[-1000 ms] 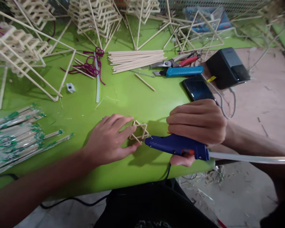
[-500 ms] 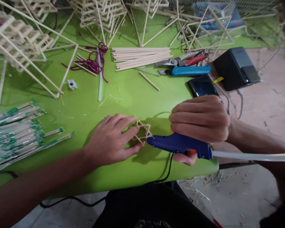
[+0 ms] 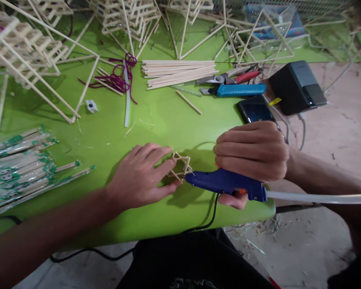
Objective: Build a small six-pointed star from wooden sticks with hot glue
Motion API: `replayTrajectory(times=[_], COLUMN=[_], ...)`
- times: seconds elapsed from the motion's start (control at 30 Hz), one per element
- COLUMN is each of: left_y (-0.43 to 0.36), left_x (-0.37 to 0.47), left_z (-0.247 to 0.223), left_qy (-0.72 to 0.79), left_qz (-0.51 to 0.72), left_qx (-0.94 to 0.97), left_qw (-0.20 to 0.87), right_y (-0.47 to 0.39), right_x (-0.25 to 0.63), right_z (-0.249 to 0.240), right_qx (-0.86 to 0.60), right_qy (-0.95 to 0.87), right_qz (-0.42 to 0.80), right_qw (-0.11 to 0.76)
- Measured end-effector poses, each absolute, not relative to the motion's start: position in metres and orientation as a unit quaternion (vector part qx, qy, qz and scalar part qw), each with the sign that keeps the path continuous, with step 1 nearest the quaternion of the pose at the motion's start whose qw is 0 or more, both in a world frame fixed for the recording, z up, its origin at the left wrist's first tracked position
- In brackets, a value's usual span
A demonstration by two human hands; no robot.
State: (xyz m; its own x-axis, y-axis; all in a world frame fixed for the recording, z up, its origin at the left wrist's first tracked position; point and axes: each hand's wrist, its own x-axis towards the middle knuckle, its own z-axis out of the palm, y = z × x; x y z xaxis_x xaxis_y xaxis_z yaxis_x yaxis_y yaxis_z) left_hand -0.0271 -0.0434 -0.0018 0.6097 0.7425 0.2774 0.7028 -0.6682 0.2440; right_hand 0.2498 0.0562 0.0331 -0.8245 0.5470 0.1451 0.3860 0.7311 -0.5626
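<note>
My left hand [image 3: 144,174] pinches a small frame of short wooden sticks [image 3: 185,161] between thumb and fingers, just above the green table [image 3: 108,224]. My right hand [image 3: 252,150] is wrapped round a blue hot glue gun [image 3: 210,181] with an orange trigger. The gun's nozzle points left and meets the lower right part of the frame; whether it touches a stick I cannot tell. A long whitish glue stick [image 3: 315,197] runs out of the gun's back end. Part of the frame is hidden behind my left fingers.
Beyond my hands lie a bundle of wooden sticks [image 3: 180,72], pruning shears [image 3: 243,76], a blue utility knife [image 3: 240,90], a phone [image 3: 255,109] and purple cord [image 3: 117,80]. Wrapped chopsticks [image 3: 21,172] lie at left. Large stick structures [image 3: 27,52] line the back. A black box [image 3: 299,88] stands right.
Almost nothing differs. My right hand and the glue gun appear shifted very slightly to the left, along with a small shift of the whole view.
</note>
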Motion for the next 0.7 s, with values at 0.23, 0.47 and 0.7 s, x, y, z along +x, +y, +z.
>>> replayTrajectory(times=[0.23,0.47,0.7], left_y=[-0.0426,-0.0435,-0.0428], left_x=[-0.0266,-0.0275,-0.0265], left_z=[-0.0026,-0.0022,-0.0016], left_qy=[0.405,0.403,0.403], left_qz=[0.180,0.182,0.184], left_qx=[0.895,0.895,0.894], left_qw=[0.052,0.055,0.066], right_y=[0.0590,0.0586,0.0574], right_x=[0.2484,0.2524,0.2499], right_z=[0.0303,0.0353,0.0338], right_qx=[-0.221,-0.194,-0.248], right_qy=[-0.928,-0.936,-0.911], right_qz=[0.257,0.254,0.285], right_qw=[0.156,0.149,0.166])
